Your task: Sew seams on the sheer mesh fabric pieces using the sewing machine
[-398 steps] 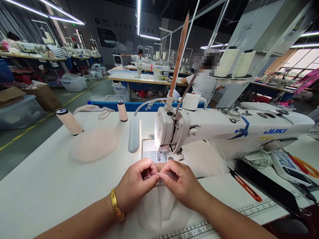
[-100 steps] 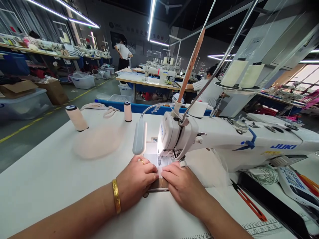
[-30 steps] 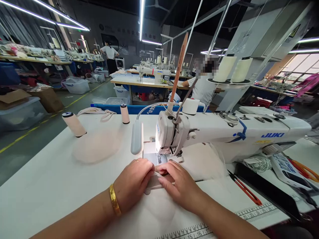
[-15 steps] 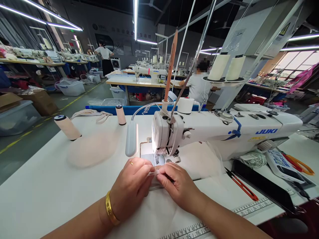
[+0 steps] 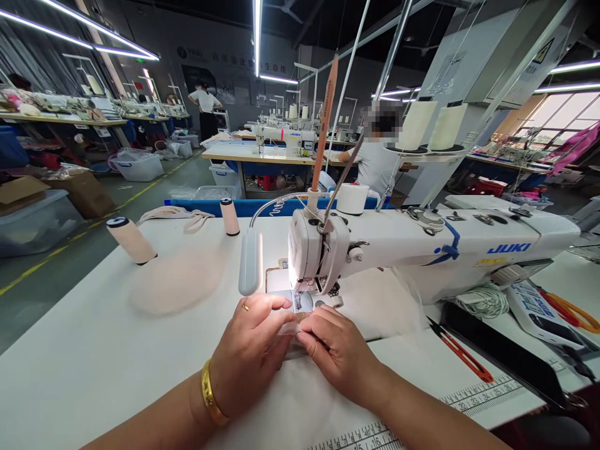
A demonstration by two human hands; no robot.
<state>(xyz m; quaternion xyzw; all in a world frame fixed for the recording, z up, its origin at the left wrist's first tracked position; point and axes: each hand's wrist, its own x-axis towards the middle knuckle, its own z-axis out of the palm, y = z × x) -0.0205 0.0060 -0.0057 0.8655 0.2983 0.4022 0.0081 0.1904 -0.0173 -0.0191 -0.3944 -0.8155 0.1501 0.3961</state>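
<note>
Just in front of the needle of a white sewing machine, both my hands hold a thin sheer fabric. My left hand, with a gold bangle and a ring, is closed on the fabric's edge, its thumb mostly hidden. Thumb and bent fingers of my right hand pinch the same edge slightly to the right. The presser foot is just beyond my fingertips, over the metal plate. More of the pale, see-through fabric seems to hang below my hands, though it blends with the white tabletop.
Left of the machine lie a pale sheer fabric piece and two peach thread cones. A lamp stands beside the needle. At right are a red thread snipper, a black phone-like slab and orange-handled scissors. A co-worker sits beyond.
The fingers of my left hand have lifted and spread a little at the fabric's edge. My right hand stays almost in place. The whole view has shifted slightly.
</note>
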